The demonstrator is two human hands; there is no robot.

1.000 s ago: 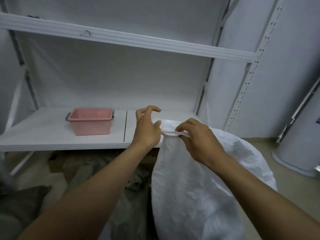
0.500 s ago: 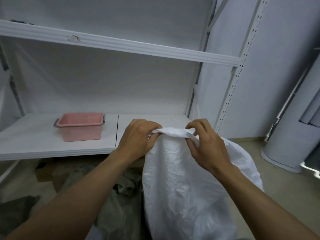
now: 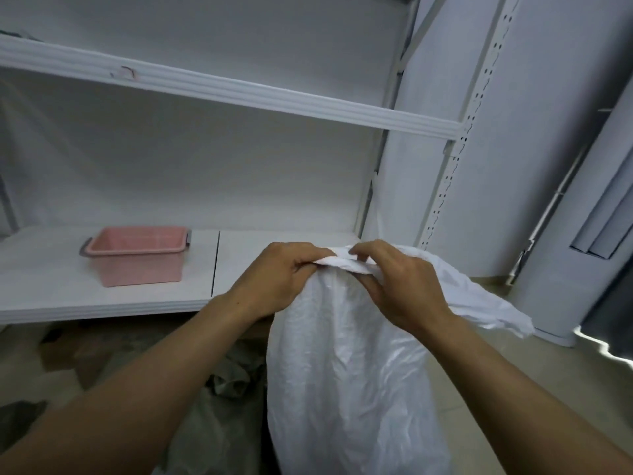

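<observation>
Closer together, left hand (image 3: 277, 282), right hand (image 3: 400, 286), sack (image 3: 349, 389) rim pinched between

left hand (image 3: 277, 279): fingers curled, pinching bag (image 3: 346, 389) rim | right hand (image 3: 400, 286): fingers curled on same rim, just beside left | forearms: bare, stretched forward, converging

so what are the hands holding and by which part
Both hold the large white crinkled plastic sack by its bunched top edge: the left hand on its left end, the right hand on its right.
</observation>
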